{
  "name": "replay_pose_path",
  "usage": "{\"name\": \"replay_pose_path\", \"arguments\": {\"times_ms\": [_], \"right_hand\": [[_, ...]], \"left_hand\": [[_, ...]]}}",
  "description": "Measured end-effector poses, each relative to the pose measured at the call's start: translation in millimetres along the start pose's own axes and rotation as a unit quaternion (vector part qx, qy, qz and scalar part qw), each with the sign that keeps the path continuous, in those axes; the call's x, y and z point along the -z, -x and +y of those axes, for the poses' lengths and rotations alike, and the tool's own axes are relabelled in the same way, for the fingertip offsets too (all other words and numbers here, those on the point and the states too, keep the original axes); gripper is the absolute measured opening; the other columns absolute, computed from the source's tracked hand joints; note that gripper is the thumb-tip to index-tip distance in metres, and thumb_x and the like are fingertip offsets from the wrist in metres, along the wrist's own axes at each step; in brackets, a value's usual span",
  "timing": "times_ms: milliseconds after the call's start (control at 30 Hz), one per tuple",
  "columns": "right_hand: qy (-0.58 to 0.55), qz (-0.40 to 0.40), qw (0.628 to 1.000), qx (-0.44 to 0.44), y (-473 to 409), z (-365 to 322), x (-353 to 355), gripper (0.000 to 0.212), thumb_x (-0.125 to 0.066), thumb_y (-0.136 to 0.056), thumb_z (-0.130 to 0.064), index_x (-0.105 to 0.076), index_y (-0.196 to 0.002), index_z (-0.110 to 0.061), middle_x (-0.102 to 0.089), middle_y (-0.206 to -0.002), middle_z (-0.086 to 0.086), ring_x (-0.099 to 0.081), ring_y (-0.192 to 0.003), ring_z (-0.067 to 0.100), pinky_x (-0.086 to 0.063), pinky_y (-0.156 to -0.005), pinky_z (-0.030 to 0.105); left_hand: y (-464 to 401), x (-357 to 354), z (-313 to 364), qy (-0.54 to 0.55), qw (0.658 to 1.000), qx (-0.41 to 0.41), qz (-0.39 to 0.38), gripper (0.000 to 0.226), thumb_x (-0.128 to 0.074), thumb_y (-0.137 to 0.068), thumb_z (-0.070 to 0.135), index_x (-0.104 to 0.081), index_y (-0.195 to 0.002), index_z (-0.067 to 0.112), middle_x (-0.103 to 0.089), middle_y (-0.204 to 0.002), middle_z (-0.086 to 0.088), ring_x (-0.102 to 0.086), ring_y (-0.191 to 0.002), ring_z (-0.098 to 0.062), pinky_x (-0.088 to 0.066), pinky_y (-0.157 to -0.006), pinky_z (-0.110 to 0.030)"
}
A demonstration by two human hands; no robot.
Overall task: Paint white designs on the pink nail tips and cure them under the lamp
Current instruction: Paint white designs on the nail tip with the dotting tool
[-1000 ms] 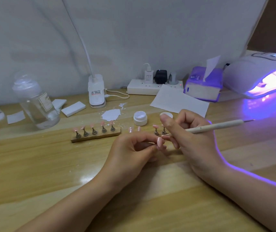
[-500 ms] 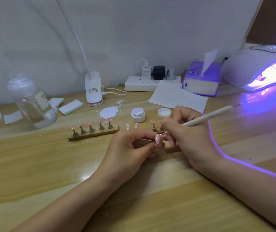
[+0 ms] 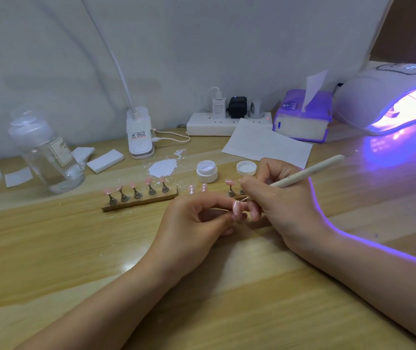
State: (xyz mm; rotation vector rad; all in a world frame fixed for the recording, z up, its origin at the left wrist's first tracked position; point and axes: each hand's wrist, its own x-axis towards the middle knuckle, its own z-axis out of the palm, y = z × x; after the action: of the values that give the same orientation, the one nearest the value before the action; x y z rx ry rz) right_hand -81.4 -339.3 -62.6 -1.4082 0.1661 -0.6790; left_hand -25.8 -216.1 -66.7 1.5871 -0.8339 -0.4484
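One view only, from the head camera, and it looks down on both hands meeting just in front of the stands. The left hand [image 3: 191, 223] pinches a single pink nail tip [image 3: 237, 207] between thumb and fingers, face up. The right hand [image 3: 277, 198] grips a thin cream-handled brush [image 3: 308, 174] in a pen hold, its fine end touching or almost touching that tip; whether any white is laid down yet is too small to tell.

Just behind the hands, five more pink tips sit on metal pegs in a wooden holder [image 3: 140, 200]. Two loose tips [image 3: 197, 188] lie on the table [image 3: 50, 248] beside it, and two further pegs [image 3: 231, 190] stand partly hidden by the right hand. An open jar of white gel [image 3: 207, 170] and its lid [image 3: 246, 168] stand close behind, next to a white smear on the wood. The curing lamp [image 3: 391, 97] glows violet at far right, well apart from the work.

The step in hand looks like the painting of one tip. The next move likely calls for a steady, light stroke, the left pinch keeping the tip motionless, then a reload from the jar or a carry to the lamp without touching the wet surface.
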Motion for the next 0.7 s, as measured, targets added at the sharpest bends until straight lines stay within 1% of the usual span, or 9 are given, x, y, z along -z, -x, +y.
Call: {"name": "replay_pose_path", "arguments": {"times_ms": [100, 233, 367, 467, 533, 700], "right_hand": [[-0.007, -0.002, 1.000, -0.008, 0.0, -0.4, 0.1, 0.042, -0.055, -0.077, 0.007, -0.038, -0.046, -0.015, -0.038, -0.031, 0.007, -0.053, -0.034, 0.015, -0.049, -0.046, 0.027], [0.004, 0.000, 1.000, 0.000, 0.3, -1.0, -0.2, 0.043, -0.054, -0.075, 0.008, -0.037, -0.044, -0.017, -0.038, -0.031, 0.006, -0.055, -0.035, 0.016, -0.051, -0.051, 0.029], [-0.005, 0.000, 1.000, -0.006, -0.1, 0.0, -0.3, 0.045, -0.054, -0.075, 0.009, -0.036, -0.044, -0.017, -0.036, -0.031, 0.008, -0.051, -0.033, 0.016, -0.046, -0.044, 0.026], [-0.002, -0.003, 1.000, -0.009, -0.6, 0.5, -0.5, 0.048, -0.054, -0.076, 0.009, -0.035, -0.042, -0.019, -0.037, -0.030, 0.006, -0.050, -0.031, 0.015, -0.047, -0.047, 0.027], [0.008, -0.003, 1.000, -0.003, -0.6, 0.3, -0.9, 0.046, -0.054, -0.076, 0.009, -0.037, -0.043, -0.018, -0.038, -0.031, 0.006, -0.052, -0.033, 0.015, -0.050, -0.052, 0.030], [0.005, 0.002, 1.000, -0.005, -0.6, 0.0, -0.8, 0.046, -0.054, -0.074, 0.009, -0.037, -0.042, -0.019, -0.036, -0.031, 0.008, -0.053, -0.034, 0.017, -0.050, -0.051, 0.031]], "left_hand": [[0.2, 0.5, -0.5, -0.003, 1.000, 0.000, -0.003, 0.012, -0.062, -0.081, -0.004, -0.071, -0.081, 0.003, -0.073, -0.083, 0.000, -0.066, -0.077, -0.002, -0.050, -0.063, -0.012], [0.1, 0.3, -0.2, -0.005, 1.000, -0.003, -0.003, 0.012, -0.062, -0.082, -0.004, -0.071, -0.080, 0.003, -0.073, -0.082, 0.000, -0.066, -0.077, -0.003, -0.049, -0.062, -0.012], [-0.1, 0.6, -0.4, -0.008, 1.000, -0.005, -0.003, 0.015, -0.062, -0.081, -0.004, -0.072, -0.080, 0.006, -0.073, -0.083, -0.001, -0.067, -0.077, -0.004, -0.049, -0.062, -0.011], [0.2, 0.8, -0.7, -0.011, 1.000, -0.006, -0.005, 0.016, -0.061, -0.081, -0.006, -0.072, -0.080, 0.006, -0.073, -0.082, -0.003, -0.066, -0.076, -0.005, -0.050, -0.063, -0.012], [0.2, 0.9, -0.4, -0.008, 1.000, -0.006, -0.006, 0.015, -0.061, -0.081, -0.005, -0.072, -0.080, 0.005, -0.073, -0.082, -0.002, -0.067, -0.077, -0.003, -0.050, -0.063, -0.012], [-0.1, 0.5, -0.2, -0.007, 1.000, -0.003, -0.007, 0.014, -0.061, -0.081, -0.005, -0.072, -0.081, 0.005, -0.073, -0.083, -0.001, -0.067, -0.079, -0.004, -0.049, -0.062, -0.011]]}}
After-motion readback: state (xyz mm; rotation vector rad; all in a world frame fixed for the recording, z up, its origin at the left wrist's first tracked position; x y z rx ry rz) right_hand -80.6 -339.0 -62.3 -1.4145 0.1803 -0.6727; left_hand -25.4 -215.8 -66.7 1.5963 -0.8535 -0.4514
